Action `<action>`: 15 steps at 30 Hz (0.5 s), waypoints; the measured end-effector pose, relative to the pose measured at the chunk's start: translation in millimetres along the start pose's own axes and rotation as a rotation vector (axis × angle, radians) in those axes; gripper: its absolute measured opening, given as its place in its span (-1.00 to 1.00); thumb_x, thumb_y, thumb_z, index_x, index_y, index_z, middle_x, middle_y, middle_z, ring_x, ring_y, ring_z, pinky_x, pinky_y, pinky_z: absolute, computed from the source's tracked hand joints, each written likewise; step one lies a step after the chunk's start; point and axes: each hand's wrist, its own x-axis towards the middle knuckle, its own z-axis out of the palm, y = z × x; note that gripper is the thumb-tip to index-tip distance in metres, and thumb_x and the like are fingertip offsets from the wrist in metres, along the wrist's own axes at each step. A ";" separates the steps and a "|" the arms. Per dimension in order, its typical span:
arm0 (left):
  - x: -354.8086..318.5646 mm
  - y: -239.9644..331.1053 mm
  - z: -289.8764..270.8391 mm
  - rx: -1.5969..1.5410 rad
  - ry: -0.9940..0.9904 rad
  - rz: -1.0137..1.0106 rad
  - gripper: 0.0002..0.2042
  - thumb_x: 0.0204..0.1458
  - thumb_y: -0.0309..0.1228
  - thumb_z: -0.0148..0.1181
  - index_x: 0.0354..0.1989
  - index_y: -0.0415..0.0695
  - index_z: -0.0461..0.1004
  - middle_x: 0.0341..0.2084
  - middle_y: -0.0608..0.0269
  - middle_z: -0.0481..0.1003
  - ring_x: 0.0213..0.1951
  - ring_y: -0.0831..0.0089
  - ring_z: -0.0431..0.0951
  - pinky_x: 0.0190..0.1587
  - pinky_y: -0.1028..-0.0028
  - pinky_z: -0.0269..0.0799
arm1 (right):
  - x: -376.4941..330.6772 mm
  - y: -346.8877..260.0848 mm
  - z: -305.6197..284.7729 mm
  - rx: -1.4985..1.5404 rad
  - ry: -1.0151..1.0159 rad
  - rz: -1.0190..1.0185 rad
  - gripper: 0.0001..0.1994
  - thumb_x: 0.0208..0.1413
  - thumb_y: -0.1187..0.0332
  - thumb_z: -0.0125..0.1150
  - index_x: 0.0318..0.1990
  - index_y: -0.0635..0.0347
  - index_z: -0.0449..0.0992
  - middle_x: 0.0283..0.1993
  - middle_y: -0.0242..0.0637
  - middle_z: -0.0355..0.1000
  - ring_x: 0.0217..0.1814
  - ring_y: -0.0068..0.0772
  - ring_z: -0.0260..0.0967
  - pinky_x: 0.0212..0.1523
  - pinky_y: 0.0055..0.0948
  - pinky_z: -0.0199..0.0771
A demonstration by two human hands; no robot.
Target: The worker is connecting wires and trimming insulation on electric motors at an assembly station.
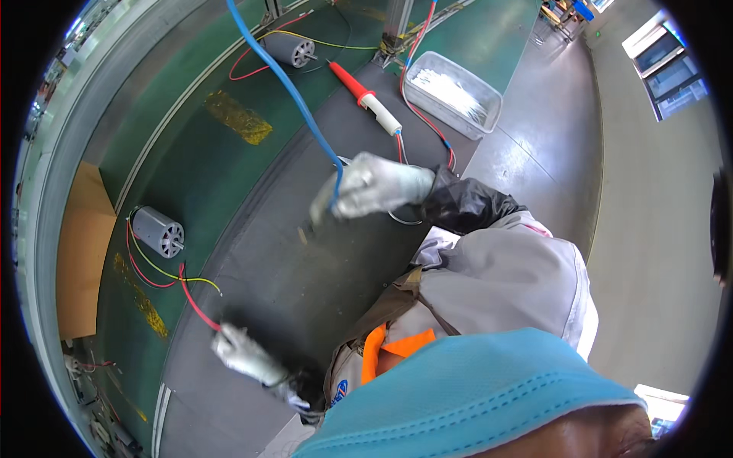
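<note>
At the lower left, my left hand (246, 356), in a white glove, pinches the end of a red wire (197, 307). That wire runs up toward a grey electric motor (158, 232) with a bare shaft, lying on the green bench surface with its red and yellow-green leads spread out. My right hand (382, 185), also gloved, is raised over the dark mat with its fingers curled. A blue hose (294, 95) hangs from above and ends at those fingers. Motion smears the fingertips, and whatever they hold cannot be made out.
A red-and-white probe handle (366, 99) lies on the dark mat (252, 252) beyond my right hand. Near it stands a translucent bin (489, 122) of pale strips. Farther back lies another motor (290, 49) with leads. Brown cardboard (84, 259) stands at the left.
</note>
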 end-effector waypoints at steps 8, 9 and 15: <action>-22.8 38.6 -38.2 0.960 0.025 0.703 -0.41 -0.14 -0.54 0.33 0.19 -0.23 0.43 0.16 -0.12 0.43 0.21 -0.11 0.41 0.22 0.01 0.39 | 25.9 30.3 22.0 -0.427 -0.399 0.277 -0.48 0.36 -0.04 0.05 0.30 0.07 0.45 -0.08 -0.14 0.62 0.03 -0.06 0.57 0.07 -0.16 0.56; -23.4 42.7 -16.1 0.808 -0.144 0.809 -0.44 -0.16 -0.52 0.33 0.14 -0.23 0.45 0.16 -0.13 0.43 0.19 -0.14 0.42 0.21 -0.01 0.38 | 37.3 36.4 27.8 -0.561 -0.373 0.206 -0.49 0.35 -0.03 0.06 0.30 0.07 0.45 0.01 -0.11 0.60 0.09 -0.04 0.55 0.11 -0.16 0.54; -32.1 52.7 122.9 0.359 -0.717 1.155 -0.47 -0.03 -0.41 0.32 0.19 -0.12 0.44 0.17 0.05 0.40 0.26 0.02 0.37 0.29 0.04 0.28 | 155.1 103.9 -34.1 -0.874 0.176 0.256 -0.42 0.22 0.18 0.26 0.35 0.14 0.35 0.00 0.02 0.59 0.03 0.04 0.57 0.05 -0.15 0.57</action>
